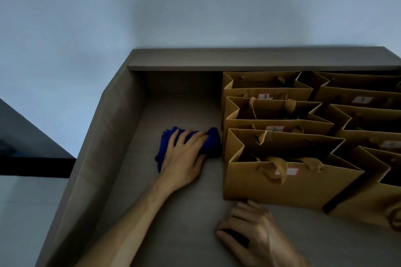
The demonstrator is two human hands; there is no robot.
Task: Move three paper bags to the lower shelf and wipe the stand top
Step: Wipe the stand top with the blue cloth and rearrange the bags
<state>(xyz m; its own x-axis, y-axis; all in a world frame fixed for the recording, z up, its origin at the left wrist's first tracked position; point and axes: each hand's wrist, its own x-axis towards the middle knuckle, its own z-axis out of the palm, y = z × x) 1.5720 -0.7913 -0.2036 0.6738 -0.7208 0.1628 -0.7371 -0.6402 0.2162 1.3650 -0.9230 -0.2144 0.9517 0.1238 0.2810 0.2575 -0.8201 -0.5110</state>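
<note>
My left hand point(184, 156) presses the blue cloth point(211, 142) flat, fingers spread. The nearest paper bag point(288, 184) stands just right of my fingertips; a wide stroke may topple it. My right hand point(249, 230) rests loosely curled, holding nothing.
</note>
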